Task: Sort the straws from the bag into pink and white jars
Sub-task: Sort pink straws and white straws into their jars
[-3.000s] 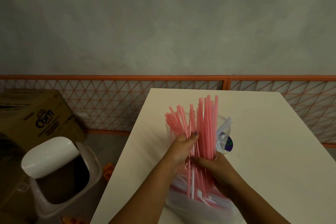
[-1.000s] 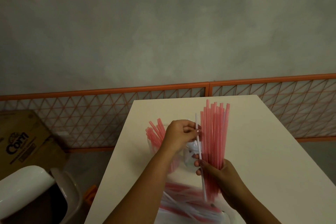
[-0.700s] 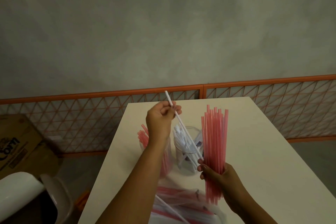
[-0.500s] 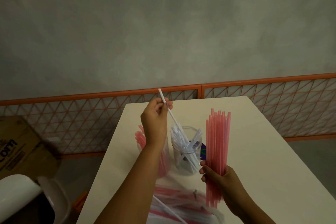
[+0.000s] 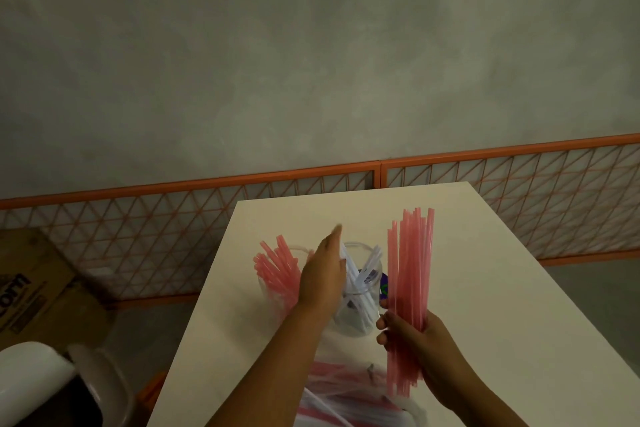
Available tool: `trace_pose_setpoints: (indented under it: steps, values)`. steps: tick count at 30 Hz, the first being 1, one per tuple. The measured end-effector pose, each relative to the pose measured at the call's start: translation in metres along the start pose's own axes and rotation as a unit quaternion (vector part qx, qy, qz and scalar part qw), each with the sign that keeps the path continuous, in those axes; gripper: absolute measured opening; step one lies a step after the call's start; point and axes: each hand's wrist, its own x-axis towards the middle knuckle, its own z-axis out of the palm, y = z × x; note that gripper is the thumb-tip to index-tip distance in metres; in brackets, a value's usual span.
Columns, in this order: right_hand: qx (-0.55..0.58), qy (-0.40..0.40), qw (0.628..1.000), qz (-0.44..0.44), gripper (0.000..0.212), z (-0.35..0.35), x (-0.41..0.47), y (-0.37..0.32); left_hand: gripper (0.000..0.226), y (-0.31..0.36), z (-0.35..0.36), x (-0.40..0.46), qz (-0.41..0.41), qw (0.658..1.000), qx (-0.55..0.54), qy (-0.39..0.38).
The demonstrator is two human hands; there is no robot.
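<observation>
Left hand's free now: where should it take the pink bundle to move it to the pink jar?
Grip the pink bundle mid-length, above the right hand, coming from its left. It stands nearly upright, its shafts bare there. The left hand, open, is already alongside.

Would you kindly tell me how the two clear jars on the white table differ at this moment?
The clear jar of pink straws stands left of the clear jar of white straws. The pink-straw jar shows beside the left hand, while the white-straw jar is partly hidden behind that open hand. The pink straws lean leftward together; the white ones cross each other. Both jars are transparent, upright, and rest on the white table.
</observation>
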Motion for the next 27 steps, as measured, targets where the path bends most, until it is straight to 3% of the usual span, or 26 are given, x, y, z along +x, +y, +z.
trace_pose_setpoints:
  steps: [1, 3, 6, 9, 11, 15, 17, 21, 24, 27]
  values:
    - [-0.001, -0.003, 1.0, 0.001, 0.021, 0.0, 0.0, 0.0, 0.056, 0.0, 0.002, -0.001, 0.028, 0.997, 0.067, 0.011]
    - [0.002, -0.014, 1.0, 0.003, 0.019, 0.002, -0.001, -0.002, 0.053, 0.001, 0.006, -0.001, 0.09, 0.982, 0.124, 0.11]
    - [0.02, -0.035, 0.999, 0.003, 0.019, 0.005, -0.003, -0.007, 0.043, 0.023, -0.004, -0.016, 0.096, 0.985, -0.066, 0.125]
    - [0.03, -0.056, 0.998, 0.002, 0.017, 0.007, -0.004, -0.01, 0.048, 0.04, -0.007, -0.034, 0.057, 0.974, -0.211, 0.053]
    - [0.018, -0.069, 0.997, -0.007, 0.014, 0.011, -0.004, -0.013, 0.065, 0.05, -0.007, -0.042, 0.042, 0.958, -0.283, -0.008]
    - [-0.039, -0.052, 0.997, -0.038, 0.01, 0.021, -0.003, -0.014, 0.102, 0.066, -0.01, -0.048, -0.037, 0.962, -0.241, -0.123]
    - [-0.05, -0.034, 0.998, -0.035, 0.01, 0.024, -0.002, -0.012, 0.092, 0.066, -0.009, -0.049, -0.05, 0.964, -0.227, -0.132]
    - [-0.069, -0.053, 0.996, 0.016, 0.015, 0.027, -0.003, -0.011, 0.033, 0.055, -0.008, -0.048, -0.118, 0.93, -0.325, -0.127]
    - [-0.07, -0.062, 0.995, 0.035, 0.018, 0.027, -0.006, -0.014, 0.023, 0.045, -0.01, -0.044, -0.154, 0.876, -0.427, -0.163]
    - [-0.06, -0.065, 0.995, 0.04, 0.03, 0.027, -0.007, -0.017, 0.023, 0.04, -0.016, -0.042, -0.138, 0.853, -0.464, -0.198]
